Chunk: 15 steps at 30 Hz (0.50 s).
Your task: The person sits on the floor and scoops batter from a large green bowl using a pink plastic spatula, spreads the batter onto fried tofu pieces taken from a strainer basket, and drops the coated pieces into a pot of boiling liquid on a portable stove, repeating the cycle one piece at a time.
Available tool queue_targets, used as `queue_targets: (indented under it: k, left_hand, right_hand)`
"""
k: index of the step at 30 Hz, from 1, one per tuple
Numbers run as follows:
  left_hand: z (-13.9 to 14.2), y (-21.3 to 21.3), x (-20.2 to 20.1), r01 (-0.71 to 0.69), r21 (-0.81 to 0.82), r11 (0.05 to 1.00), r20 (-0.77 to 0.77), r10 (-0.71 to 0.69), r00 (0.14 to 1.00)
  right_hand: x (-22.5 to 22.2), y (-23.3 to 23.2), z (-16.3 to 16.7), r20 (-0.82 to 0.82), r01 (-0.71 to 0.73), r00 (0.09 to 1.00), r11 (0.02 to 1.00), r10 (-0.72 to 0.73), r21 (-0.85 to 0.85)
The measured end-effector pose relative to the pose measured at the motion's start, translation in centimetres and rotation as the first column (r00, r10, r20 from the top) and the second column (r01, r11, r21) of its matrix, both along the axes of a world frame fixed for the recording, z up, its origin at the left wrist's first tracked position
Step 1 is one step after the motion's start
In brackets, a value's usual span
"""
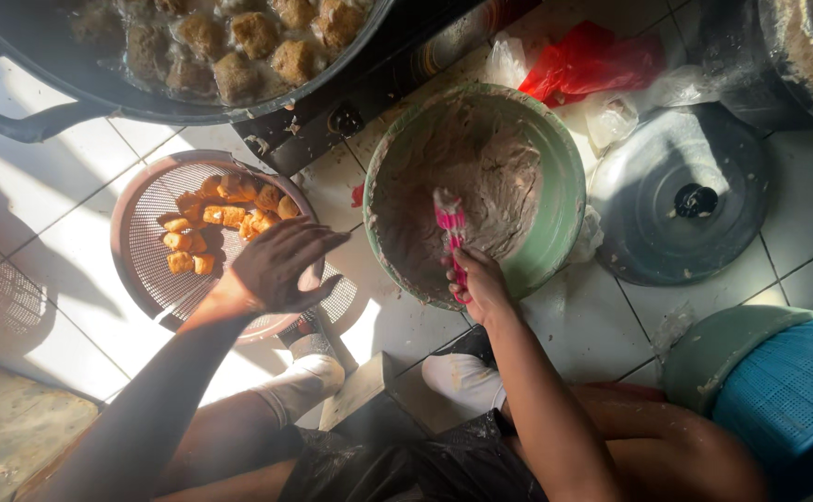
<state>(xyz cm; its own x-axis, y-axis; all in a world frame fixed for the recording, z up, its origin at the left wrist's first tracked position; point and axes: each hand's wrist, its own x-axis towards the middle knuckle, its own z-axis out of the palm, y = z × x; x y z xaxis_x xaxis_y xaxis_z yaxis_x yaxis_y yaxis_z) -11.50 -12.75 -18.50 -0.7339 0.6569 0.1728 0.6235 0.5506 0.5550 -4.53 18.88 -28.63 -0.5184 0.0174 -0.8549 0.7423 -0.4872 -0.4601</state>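
My left hand [281, 265] hovers with spread fingers over a round brown mesh strainer tray [142, 270] holding several golden fried pieces [216, 218]; it holds nothing. My right hand [479, 284] grips the handle of a pink spoon [450, 228] whose head rests in grey-brown batter inside a green bowl [564, 186]. The bowl stands on the tiled floor in front of my knees.
A large dark wok [193, 56] with several frying pieces sits on a burner at top left. A grey pot lid [681, 195] lies right of the bowl. A red plastic bag [592, 60] is behind it. A blue basket [792, 400] stands at bottom right.
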Motion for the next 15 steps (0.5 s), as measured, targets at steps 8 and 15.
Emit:
queue_targets:
  k: [8,15]
  left_hand:
    - [-6.7,-7.5,-1.3,-0.486,-0.174,0.857,0.209,0.514,0.832]
    - [-11.8,-11.1,0.8,-0.382,-0.46,0.802,0.157,0.496,0.854]
  right_hand:
    - [-4.3,-4.7,-2.7,-0.009,-0.073,0.997,0.977,0.076,0.203]
    - [-6.9,-6.2,-3.3,-0.091,-0.007,0.996,0.976,0.027,0.218]
